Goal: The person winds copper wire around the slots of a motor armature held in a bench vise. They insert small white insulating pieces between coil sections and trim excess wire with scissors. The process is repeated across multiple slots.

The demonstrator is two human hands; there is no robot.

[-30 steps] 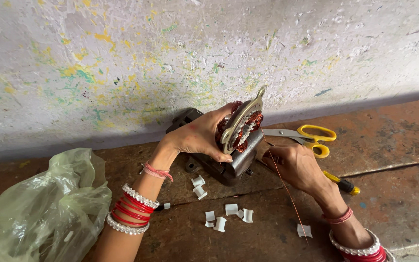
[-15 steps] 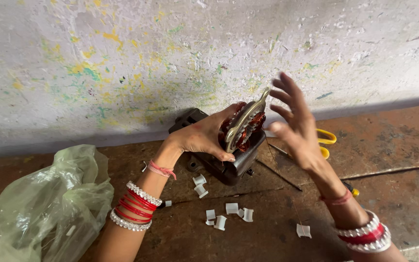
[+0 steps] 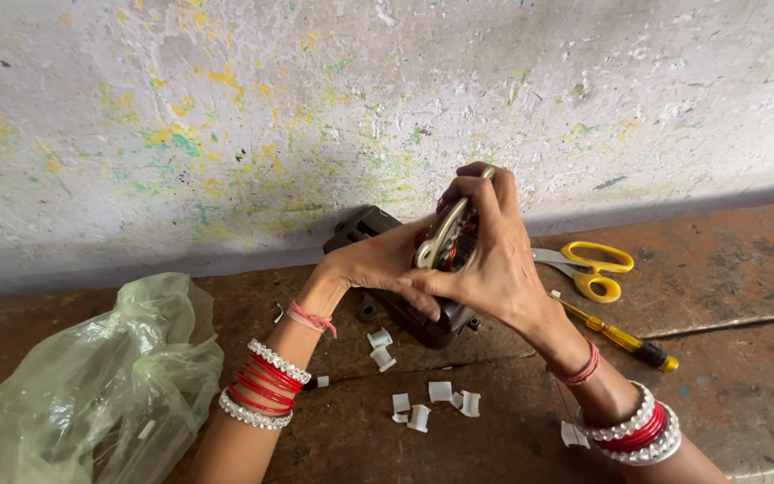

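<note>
A dark metal motor stator [image 3: 371,235] with copper windings rests tilted on the brown floor, close to the paint-splattered wall. My left hand [image 3: 378,265] grips its near side from the left. My right hand [image 3: 485,255] is wrapped over the top of the stator, fingers curled on a curved metal strip [image 3: 436,235] that lies against the windings. Both wrists carry red and white bangles.
Yellow-handled scissors [image 3: 591,267] and a yellow screwdriver [image 3: 620,337] lie to the right of the stator. Several small white paper slips [image 3: 427,403] are scattered in front. A crumpled green plastic bag [image 3: 105,381] sits at the lower left. The wall [image 3: 315,108] stands directly behind.
My right hand rose from the floor by the scissors, opened in the air, then came down on top of the stator and closed on it. My left hand kept its hold.
</note>
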